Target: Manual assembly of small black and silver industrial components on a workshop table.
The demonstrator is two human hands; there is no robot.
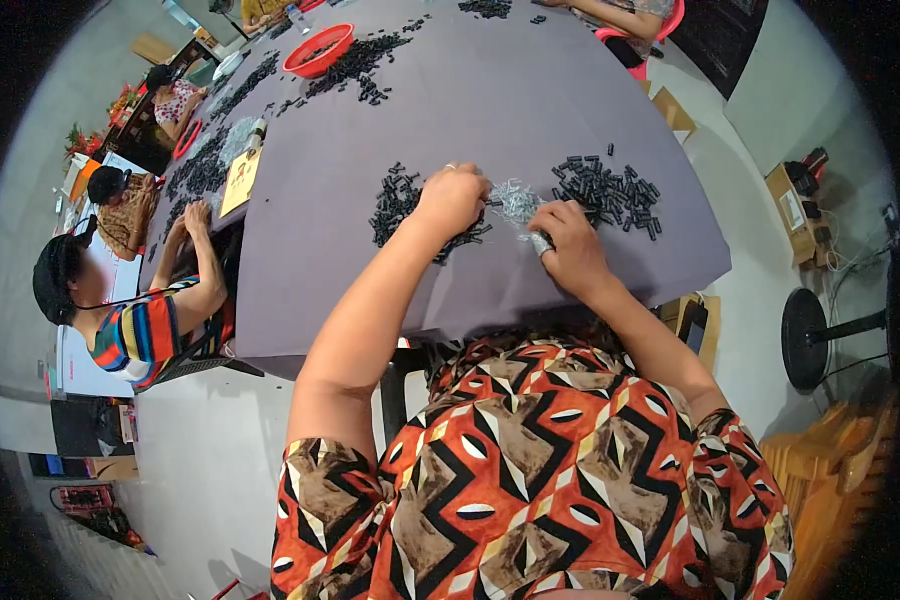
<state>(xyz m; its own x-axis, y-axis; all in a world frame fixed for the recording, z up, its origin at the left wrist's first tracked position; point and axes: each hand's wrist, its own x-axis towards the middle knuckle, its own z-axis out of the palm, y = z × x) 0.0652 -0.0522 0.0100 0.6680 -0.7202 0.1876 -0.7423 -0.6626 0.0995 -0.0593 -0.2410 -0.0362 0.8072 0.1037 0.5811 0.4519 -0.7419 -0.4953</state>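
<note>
My left hand (pixel 454 203) is closed at the right edge of a heap of small black cylindrical pieces (pixel 395 205). Its fingertips are pinched together, and whatever lies in them is too small to name. Between my hands sits a little pile of thin silvery pieces (pixel 515 201). My right hand (pixel 570 245) curls beside that pile, its fingers bent inward and partly hidden. A pale wrap (pixel 540 243) covers one of its fingertips. Just beyond my right hand spreads a second heap of black cylindrical pieces (pixel 615 195).
A grey cloth covers the table (pixel 450 110). A red basket (pixel 319 51) stands farther back by more black pieces. On the left lies a yellow card (pixel 240 182), near a co-worker in a striped top (pixel 150 325). Other people sit around the table. A black fan (pixel 805 338) stands at right.
</note>
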